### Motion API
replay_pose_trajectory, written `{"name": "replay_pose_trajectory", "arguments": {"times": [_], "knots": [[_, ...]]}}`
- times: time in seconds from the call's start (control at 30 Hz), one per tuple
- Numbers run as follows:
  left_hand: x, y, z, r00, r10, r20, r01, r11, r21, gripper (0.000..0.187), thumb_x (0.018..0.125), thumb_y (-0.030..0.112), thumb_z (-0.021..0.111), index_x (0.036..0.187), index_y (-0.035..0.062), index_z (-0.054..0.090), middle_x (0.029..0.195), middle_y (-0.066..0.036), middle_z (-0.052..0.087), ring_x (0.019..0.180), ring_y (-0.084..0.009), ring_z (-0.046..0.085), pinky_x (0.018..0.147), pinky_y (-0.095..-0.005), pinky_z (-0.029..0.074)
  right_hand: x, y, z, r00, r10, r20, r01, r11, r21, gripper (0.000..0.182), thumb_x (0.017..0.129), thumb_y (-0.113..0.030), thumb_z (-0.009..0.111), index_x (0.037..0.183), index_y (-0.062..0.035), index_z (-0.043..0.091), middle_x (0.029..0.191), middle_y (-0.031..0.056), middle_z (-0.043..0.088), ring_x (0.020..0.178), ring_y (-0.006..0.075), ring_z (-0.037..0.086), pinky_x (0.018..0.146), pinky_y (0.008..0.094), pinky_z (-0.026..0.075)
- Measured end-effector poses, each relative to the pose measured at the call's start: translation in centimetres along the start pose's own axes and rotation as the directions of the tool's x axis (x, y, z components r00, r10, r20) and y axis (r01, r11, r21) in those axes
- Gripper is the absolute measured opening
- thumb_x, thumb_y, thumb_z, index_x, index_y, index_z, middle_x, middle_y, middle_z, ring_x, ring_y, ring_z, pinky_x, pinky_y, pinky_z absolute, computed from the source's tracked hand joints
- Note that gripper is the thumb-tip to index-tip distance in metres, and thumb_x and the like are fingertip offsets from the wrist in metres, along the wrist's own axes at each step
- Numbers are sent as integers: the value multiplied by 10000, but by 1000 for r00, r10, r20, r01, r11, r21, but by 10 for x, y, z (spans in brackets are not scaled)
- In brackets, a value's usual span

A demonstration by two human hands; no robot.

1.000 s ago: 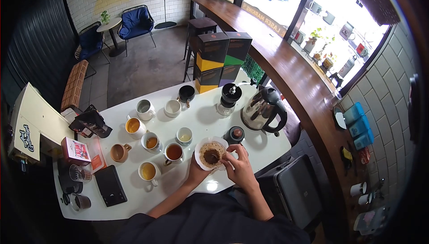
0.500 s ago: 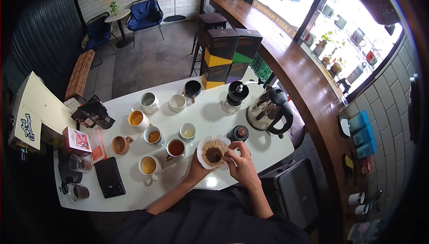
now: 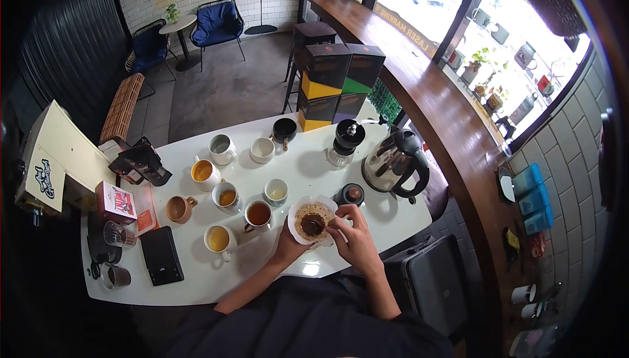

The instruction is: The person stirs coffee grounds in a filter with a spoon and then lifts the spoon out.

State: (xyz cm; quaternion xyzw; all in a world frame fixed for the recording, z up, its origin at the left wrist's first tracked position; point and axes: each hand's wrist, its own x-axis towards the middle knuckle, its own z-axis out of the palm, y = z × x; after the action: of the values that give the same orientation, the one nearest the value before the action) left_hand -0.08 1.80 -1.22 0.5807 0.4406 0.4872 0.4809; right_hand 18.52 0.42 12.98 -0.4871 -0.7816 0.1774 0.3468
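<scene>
Just in front of me, my left hand (image 3: 289,246) is closed round the side of a paper coffee filter (image 3: 296,232), partly hiding what supports it. Wet grounds line the filter, with dark coffee (image 3: 312,225) in the middle. My right hand (image 3: 354,238) pinches what looks like a small spoon, mostly hidden by the fingers, its end down in the coffee. Left of the filter stands a mug of reddish-brown drink (image 3: 258,214). A cup of pale liquid (image 3: 276,191) is behind it. Close behind my right hand is a dark round container (image 3: 352,195) with a brown top.
Several mugs, including one of yellow liquid (image 3: 217,239), stand leftward. A black scale (image 3: 162,256) lies farther left. A steel kettle (image 3: 390,161) and hand grinder (image 3: 348,136) stand at the right. Stacked boxes (image 3: 324,73) rise behind the white table (image 3: 196,286).
The view has shifted slightly, so the table's left side appears a little to the right. Both hands keep their hold at the filter, and the right fingers have barely moved.
</scene>
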Motion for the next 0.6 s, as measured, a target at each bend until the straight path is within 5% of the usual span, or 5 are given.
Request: {"name": "replay_pose_trajectory", "arguments": {"times": [0.17,0.23,0.6], "knots": [[-3,-17,0,1000,5,-16,-4,999,51,902,706,127,967,1445,39,458,1350,-126,636,1256,-254,644,1049,-374,532,2,-1,-9,999,1,-35,-1,1000,-8,118,899,-83,751,1001,-40,709,1150,132,577,1093,329,589,958,442,493],[-4,-18,0,1000,-29,8,30,999,-31,864,754,0,863,1498,26,425,1440,-134,581,1356,-261,577,1147,-392,479,5,1,-9,999,-8,-34,8,1000,2,117,895,-75,753,998,-40,710,1152,133,576,1096,330,590,955,442,496],[-6,-23,-2,998,-61,23,61,998,-12,881,761,-7,851,1514,20,394,1446,-142,573,1370,-266,566,1170,-401,462,10,2,-7,998,-39,-50,36,998,-50,114,881,-90,774,978,-49,732,1132,124,577,1056,326,598,921,437,506]]}}
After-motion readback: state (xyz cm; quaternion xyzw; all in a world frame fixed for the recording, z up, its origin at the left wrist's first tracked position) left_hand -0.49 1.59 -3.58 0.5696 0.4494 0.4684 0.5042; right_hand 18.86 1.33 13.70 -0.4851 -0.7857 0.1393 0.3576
